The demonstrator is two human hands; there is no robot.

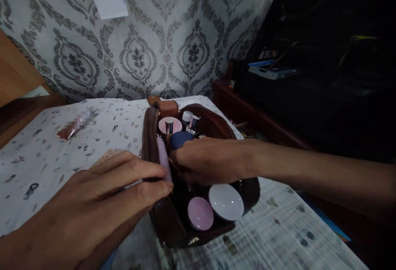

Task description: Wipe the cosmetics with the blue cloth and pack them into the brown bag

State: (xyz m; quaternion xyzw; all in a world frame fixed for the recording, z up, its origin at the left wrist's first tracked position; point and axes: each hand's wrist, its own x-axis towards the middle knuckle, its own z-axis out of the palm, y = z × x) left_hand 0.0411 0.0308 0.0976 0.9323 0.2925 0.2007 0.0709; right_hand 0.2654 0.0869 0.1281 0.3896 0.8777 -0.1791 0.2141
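Observation:
An open brown leather toiletry bag (161, 216) stands on a patterned tablecloth (46, 154). It holds several cosmetics: a pink-lidded jar (200, 213), a white-lidded jar (226, 202), a dark blue cap (180, 139), a pink compact (170, 125) and silver-capped bottles (192, 122). My left hand (102, 204) grips the bag's left rim, fingers and thumb pinched on it beside a pale lilac tube (163, 156). My right hand (207, 160) reaches across into the bag's middle, fingers curled down among the items; what they hold is hidden.
A rose-gold tube (72, 127) lies on the cloth at the left. A paper packet (107, 156) peeks out behind my left hand. A dark wooden shelf (247, 113) and dark clutter stand at the right; patterned wallpaper is behind.

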